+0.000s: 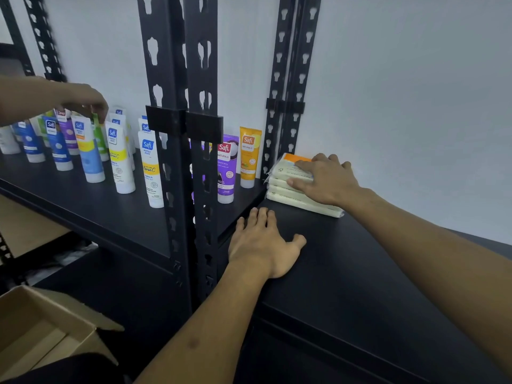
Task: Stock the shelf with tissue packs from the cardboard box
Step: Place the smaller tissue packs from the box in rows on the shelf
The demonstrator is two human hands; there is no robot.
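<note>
A stack of pale tissue packs with an orange end lies on the black shelf in its far corner by the wall. My right hand rests on top of the stack, fingers spread over its near side. My left hand lies flat, palm down, on the bare shelf in front of the stack. The open cardboard box sits low at the bottom left, its visible inside holding no packs.
Black slotted uprights divide this shelf from the neighbouring one, where several Safi tubes stand upright. Another person's hand reaches over those tubes at far left. A white wall backs the shelf.
</note>
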